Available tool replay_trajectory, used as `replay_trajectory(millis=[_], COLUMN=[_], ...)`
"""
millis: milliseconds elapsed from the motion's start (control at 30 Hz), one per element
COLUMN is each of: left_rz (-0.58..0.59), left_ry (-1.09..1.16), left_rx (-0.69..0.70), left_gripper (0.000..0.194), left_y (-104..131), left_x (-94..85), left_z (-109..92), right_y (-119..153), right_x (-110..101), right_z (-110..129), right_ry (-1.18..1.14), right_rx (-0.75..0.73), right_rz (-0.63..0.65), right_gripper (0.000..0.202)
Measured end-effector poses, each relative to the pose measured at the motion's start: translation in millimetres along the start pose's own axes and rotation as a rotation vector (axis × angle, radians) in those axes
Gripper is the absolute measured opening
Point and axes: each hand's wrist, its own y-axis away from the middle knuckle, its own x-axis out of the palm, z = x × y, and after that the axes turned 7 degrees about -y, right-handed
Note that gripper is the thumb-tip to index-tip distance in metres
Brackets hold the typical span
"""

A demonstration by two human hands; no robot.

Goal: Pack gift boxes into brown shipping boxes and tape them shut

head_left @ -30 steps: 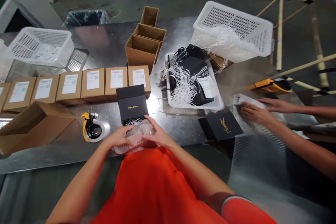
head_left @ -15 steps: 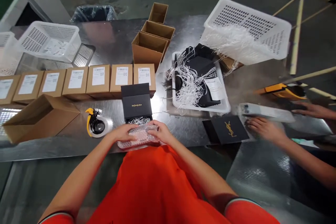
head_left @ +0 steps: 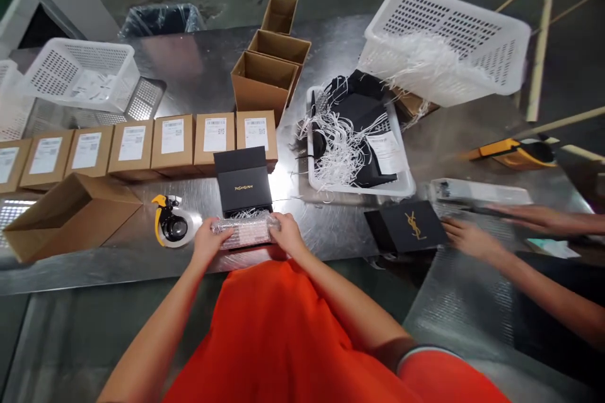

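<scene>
A bubble-wrapped package (head_left: 248, 231) is held level between my two hands at the table's front edge. My left hand (head_left: 208, 242) grips its left end, and my right hand (head_left: 287, 233) grips its right end. Directly behind it, partly covered by the package, stands an open black box (head_left: 244, 184) with gold lettering on its raised lid and white paper shreds showing inside. A yellow tape dispenser (head_left: 174, 223) lies to the left of my left hand.
Labelled cartons (head_left: 174, 141) form a row behind, near an open carton (head_left: 70, 220). A white basket (head_left: 406, 182) holds shreds and black items. At right, another person's hands (head_left: 472, 239) work beside a black box (head_left: 409, 227).
The bubble-wrapped package has turned level and moved slightly up, towards the open black box, with my hands now at its two ends. The other person's farther hand has moved left.
</scene>
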Motion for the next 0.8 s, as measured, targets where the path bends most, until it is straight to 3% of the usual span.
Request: replay_trajectory(millis=[133, 500, 633, 800], left_rz=[-0.039, 0.068, 0.088, 0.127], left_ry=[-0.138, -0.618, -0.696, -0.894], left_rx=[0.038, 0.111, 0.138, 0.306], left_gripper=[0.042, 0.042, 0.043, 0.042], left_y=[3.1, -9.4, -5.3, -4.9], left_x=[8.0, 22.2, 15.8, 10.5], left_z=[-8.1, -22.5, -26.7, -29.1], right_y=[2.2, 4.9, 11.9, 2.0], right_x=[-2.9, 0.1, -1.2, -1.7], right_z=[2.3, 16.4, 17.0, 16.7], right_ry=[0.180, 0.490, 0.563, 0.683], right_rx=[0.040, 0.042, -0.046, -0.213], right_rz=[0.003, 0.018, 0.098, 0.220], right_gripper=[0.033, 0.026, 0.036, 0.039])
